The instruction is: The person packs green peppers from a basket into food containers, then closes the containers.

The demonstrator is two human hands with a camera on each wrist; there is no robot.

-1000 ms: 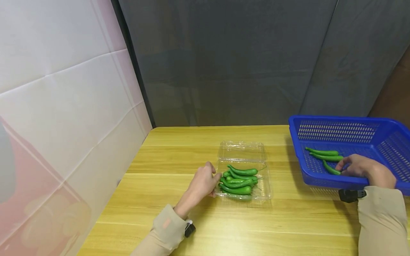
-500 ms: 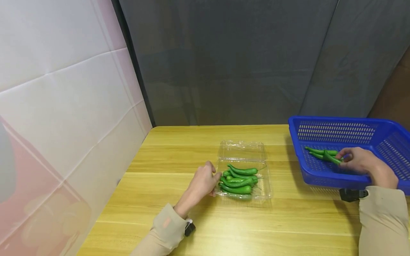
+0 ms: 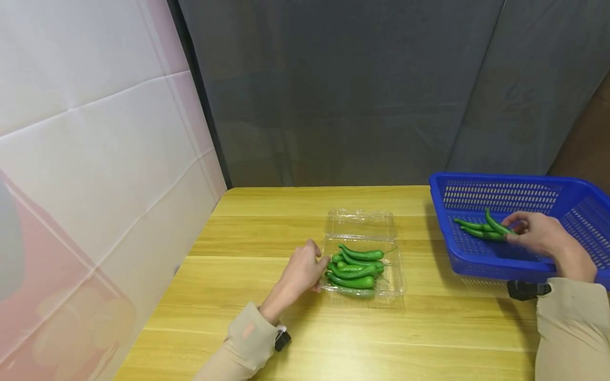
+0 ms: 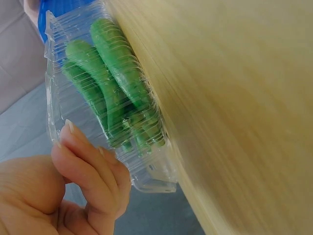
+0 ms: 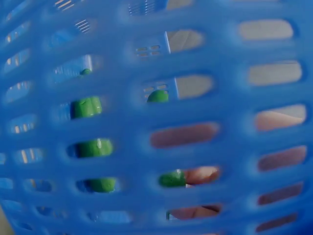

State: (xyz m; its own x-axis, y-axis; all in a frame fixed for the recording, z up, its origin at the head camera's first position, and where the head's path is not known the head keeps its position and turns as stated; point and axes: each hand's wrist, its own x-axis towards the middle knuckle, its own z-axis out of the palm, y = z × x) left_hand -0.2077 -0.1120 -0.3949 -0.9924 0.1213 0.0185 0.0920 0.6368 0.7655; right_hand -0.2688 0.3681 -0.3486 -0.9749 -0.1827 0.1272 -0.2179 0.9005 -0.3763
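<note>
My left hand (image 3: 301,269) pinches the left edge of a clear plastic clamshell box (image 3: 393,283) on the table; the left wrist view shows the fingertips (image 4: 68,139) at its rim. Several green chili peppers (image 3: 352,271) lie in the box, whose lid (image 3: 359,225) is folded back. Over in the blue basket (image 3: 500,267), my right hand (image 3: 538,233) holds one green chili pepper (image 3: 497,222) by its stem end, its tip pointing up and away. Two more peppers (image 3: 478,233) lie beneath it on the basket floor. The right wrist view is mostly covered by the basket wall (image 5: 127,117).
The wooden table (image 3: 267,222) carries the box near its middle and the basket at its right. A grey curtain (image 3: 333,95) hangs behind it, and a pale printed sheet (image 3: 105,148) stands along the left side.
My right hand has lifted its pepper from the basket floor and moved slightly up and right, turning the pepper's tip upward. My left hand and the box have stayed in place.
</note>
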